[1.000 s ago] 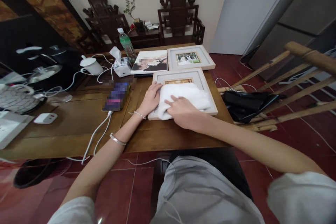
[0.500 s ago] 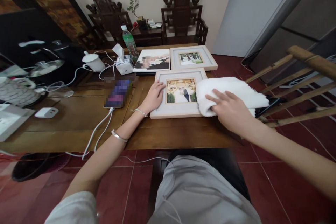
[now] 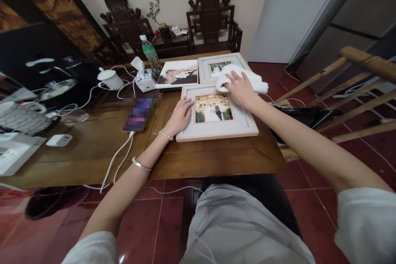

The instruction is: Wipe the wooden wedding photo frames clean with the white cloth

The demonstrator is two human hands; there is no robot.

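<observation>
A light wooden picture frame (image 3: 216,133) with a wedding photo lies flat near the table's front edge. My left hand (image 3: 180,116) grips its left side, fingers bent over the border. On its upper right corner, my right hand (image 3: 240,90) presses a bunched white towel (image 3: 255,82), with the fingers closed on the cloth. The towel also overlaps the lower part of a second picture frame (image 3: 204,64) behind, hiding some of its photo. Left of that second frame lies a photo panel (image 3: 188,67) on something dark.
A phone (image 3: 139,115) on a white charging cable lies left of the frames. Farther back stand a tissue box (image 3: 145,81), a green-labelled bottle (image 3: 150,53) and a lidded white cup (image 3: 110,79). A bamboo rack (image 3: 328,90) is beside the table's right end.
My right hand has moved the towel up and left, from the near frame's right side to its upper right corner. My left hand stays on the frame's left side.
</observation>
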